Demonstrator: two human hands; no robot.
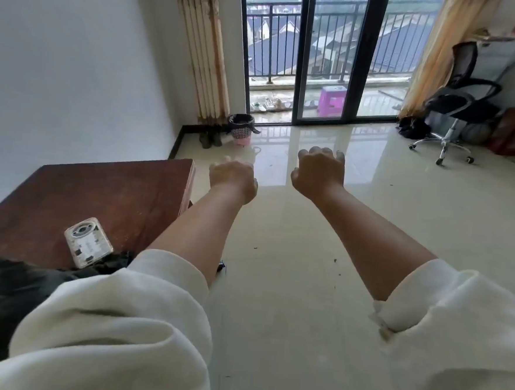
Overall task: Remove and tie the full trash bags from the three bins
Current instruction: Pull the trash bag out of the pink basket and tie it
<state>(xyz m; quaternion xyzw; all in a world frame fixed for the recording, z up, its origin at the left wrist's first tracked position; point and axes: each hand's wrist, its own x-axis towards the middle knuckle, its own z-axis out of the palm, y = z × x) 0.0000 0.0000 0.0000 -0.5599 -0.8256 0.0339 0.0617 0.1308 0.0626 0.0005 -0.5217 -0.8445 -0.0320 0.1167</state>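
Note:
A small pink bin (242, 129) lined with a black trash bag stands on the floor in the far left corner, by the curtain and the balcony door. Both my arms reach forward in white sleeves. My left hand (233, 176) and my right hand (319, 171) hang in the air over the tiled floor, fingers loosely curled, holding nothing. Both hands are well short of the bin. Something black, perhaps a bag (5, 293), lies at the near left on the table's edge.
A brown wooden table (103, 202) with a clear-cased device (87, 242) stands at the left. An office chair (457, 102) and clutter occupy the right wall. Shoes (210, 138) sit beside the bin. A glossy tiled floor (306, 259) stretches ahead to the glass balcony door (326, 62).

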